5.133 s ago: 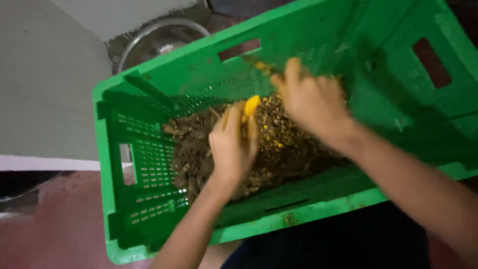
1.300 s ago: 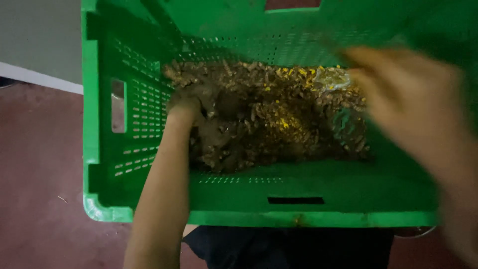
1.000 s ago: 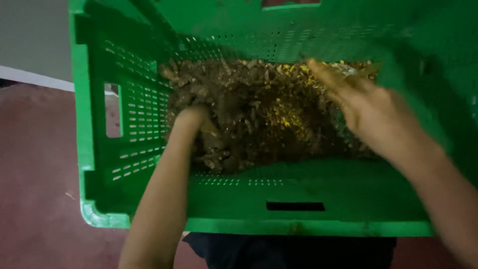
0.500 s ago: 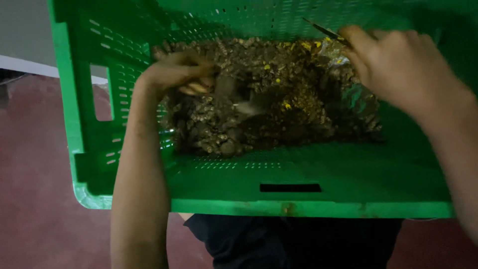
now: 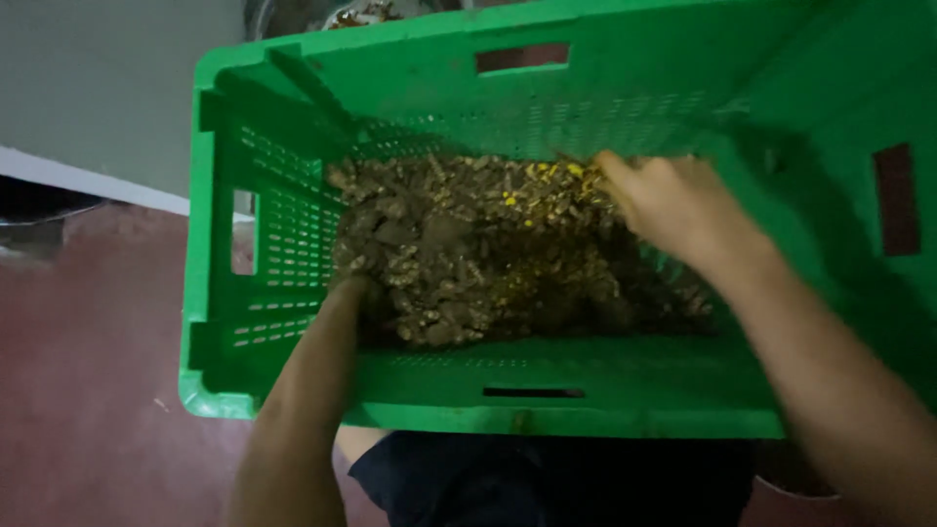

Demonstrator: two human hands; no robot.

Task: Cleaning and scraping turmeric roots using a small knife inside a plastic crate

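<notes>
While the green perforated plastic crate fills most of the head view, a person works both bare hands into the heap of brown, soil-caked roots lying on its floor. The heap spreads across the middle of the crate, with a scatter of bright yellow bits toward its 1 o'clock edge. The left hand comes in from 7 o'clock and is sunk into the heap's lower left corner, at about 8 o'clock of the pile; its fingers are buried among the roots, so whether they are spread or pinched cannot be told. The right hand enters from 4 o'clock and lies over the heap's upper right edge, at about 2 o'clock, beside the yellow bits. It is blurred, its fingers loosely curled down onto the roots, and whether they pinch anything cannot be told. The heap lies between the two hands, touching both. Below the crate's near wall, at 6 o'clock, dark clothing shows. A reddish floor stretches at 9 o'clock, and a grey wall stands at 10 o'clock.
</notes>
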